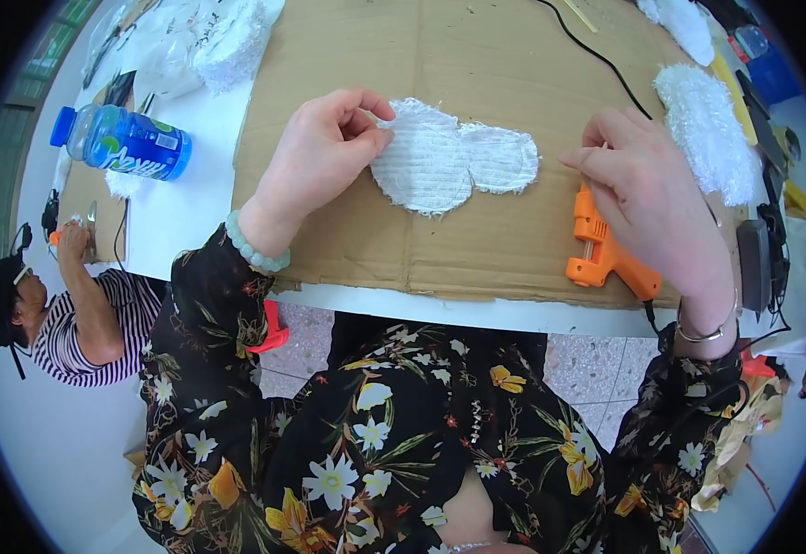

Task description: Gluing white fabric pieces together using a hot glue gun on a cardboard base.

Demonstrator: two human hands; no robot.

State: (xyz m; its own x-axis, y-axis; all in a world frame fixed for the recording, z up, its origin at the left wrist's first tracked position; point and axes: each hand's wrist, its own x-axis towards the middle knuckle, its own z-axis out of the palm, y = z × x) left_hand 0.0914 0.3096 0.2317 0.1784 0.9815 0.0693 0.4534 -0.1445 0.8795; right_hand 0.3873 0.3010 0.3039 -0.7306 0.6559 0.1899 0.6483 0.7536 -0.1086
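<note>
A white, fuzzy-edged fabric piece (421, 157) with two rounded lobes lies flat on the brown cardboard (329, 249). At its left edge is my left hand (324, 152), fingers bent, with a gap between index fingertip and thumb. My right hand (648, 180) hovers to the right of the fabric, thumb and index fingertips pinched together. Whatever may be between them is too small to make out. Below that hand an orange glue gun (597, 245) rests on the cardboard, partly covered by the hand.
A blue-capped bottle (126, 143) lies on the left. White fluffy material (236, 46) sits at the far left, and a white fluffy piece (708, 125) at the right. A black cord (597, 46) crosses the cardboard's far side. Another person (79, 319) works at the left.
</note>
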